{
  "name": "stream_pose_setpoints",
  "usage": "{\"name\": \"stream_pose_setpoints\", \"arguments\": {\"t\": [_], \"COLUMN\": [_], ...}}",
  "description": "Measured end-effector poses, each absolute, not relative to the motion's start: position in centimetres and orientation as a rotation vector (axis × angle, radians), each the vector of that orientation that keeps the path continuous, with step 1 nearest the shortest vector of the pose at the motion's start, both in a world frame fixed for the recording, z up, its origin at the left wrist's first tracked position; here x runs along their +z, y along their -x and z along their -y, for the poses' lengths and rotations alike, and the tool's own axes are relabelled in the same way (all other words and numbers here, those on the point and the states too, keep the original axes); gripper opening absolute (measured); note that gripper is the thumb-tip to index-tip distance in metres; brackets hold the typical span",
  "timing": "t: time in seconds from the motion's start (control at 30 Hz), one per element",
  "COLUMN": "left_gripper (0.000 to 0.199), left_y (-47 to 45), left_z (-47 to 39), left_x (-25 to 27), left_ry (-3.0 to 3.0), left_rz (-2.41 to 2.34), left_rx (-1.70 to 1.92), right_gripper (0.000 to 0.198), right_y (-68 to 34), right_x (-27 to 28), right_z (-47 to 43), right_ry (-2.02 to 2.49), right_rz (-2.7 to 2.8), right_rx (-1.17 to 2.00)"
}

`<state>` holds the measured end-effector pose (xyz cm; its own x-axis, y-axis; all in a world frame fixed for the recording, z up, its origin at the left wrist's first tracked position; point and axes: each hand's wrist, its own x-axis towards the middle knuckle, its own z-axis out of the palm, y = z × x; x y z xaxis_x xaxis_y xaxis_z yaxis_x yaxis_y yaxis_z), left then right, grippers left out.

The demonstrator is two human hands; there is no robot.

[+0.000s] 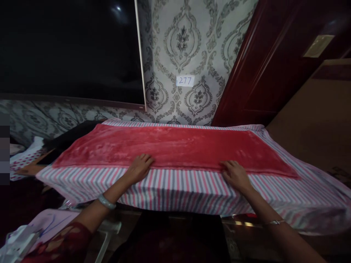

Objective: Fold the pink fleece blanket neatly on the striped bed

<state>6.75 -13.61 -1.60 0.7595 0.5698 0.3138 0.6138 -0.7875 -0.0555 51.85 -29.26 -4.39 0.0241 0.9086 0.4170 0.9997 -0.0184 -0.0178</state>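
Note:
A folded red plush blanket (175, 146) lies as a long flat strip on a cloth with pink, grey and white stripes (186, 188). My left hand (140, 167) is at the blanket's near edge, left of its middle, with bent fingers closed over the edge. Farther right along the same edge, my right hand (235, 174) has its fingers curled on the fabric, the thumb hidden beneath. Both hands rest low against the striped cloth, which hangs over the table's front.
A large dark television (71, 51) is at the back left. Beside the patterned wall stands a dark red door frame (246, 73), with a cardboard box (315, 120) at the right. A pink and white item (52, 223) sits below at the left.

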Motion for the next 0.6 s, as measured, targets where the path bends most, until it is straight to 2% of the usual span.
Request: {"name": "stream_pose_setpoints", "arguments": {"t": [0.1,0.23,0.4,0.6], "left_gripper": [0.042,0.033,0.025,0.026], "left_y": [-9.7,-14.1,-15.9,-14.8], "left_z": [13.5,13.7,14.5,15.5], "left_x": [-2.1,-2.7,-3.8,-4.3], "left_ry": [2.838,2.843,2.847,2.908], "left_rz": [0.879,0.866,0.88,0.861], "left_rx": [-0.427,-0.362,-0.345,-0.454], "right_gripper": [0.045,0.045,0.045,0.028], "right_y": [-47.5,-42.8,-43.3,-44.3], "right_x": [-3.7,-4.0,-5.8,-5.2], "right_z": [26.9,24.1,23.9,24.8], "right_ry": [1.778,1.721,1.697,1.52], "right_rz": [2.093,2.218,2.182,2.14], "right_rx": [-0.356,-0.297,-0.369,-0.191]}}
